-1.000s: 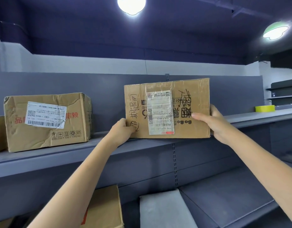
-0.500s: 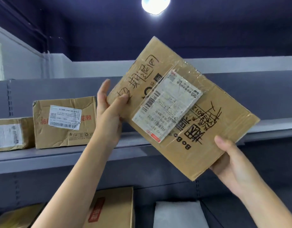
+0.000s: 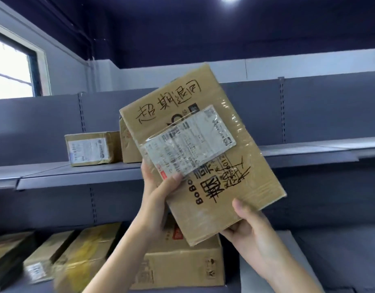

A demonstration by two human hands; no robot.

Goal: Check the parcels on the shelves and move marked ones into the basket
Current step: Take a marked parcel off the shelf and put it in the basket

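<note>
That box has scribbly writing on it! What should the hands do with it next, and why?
Probably carry it down toward the basket, which is out of view. The flat cardboard parcel is off the shelf, gripped by the left hand and right hand, and black handwritten marker characters show above its shipping label, so it looks marked.

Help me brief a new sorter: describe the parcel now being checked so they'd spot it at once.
In front of the grey shelving, find the flat cardboard parcel tilted in the air, gripped by the left hand and right hand. Unlike the shelved boxes, it carries large black handwritten characters around its taped white label.
</note>
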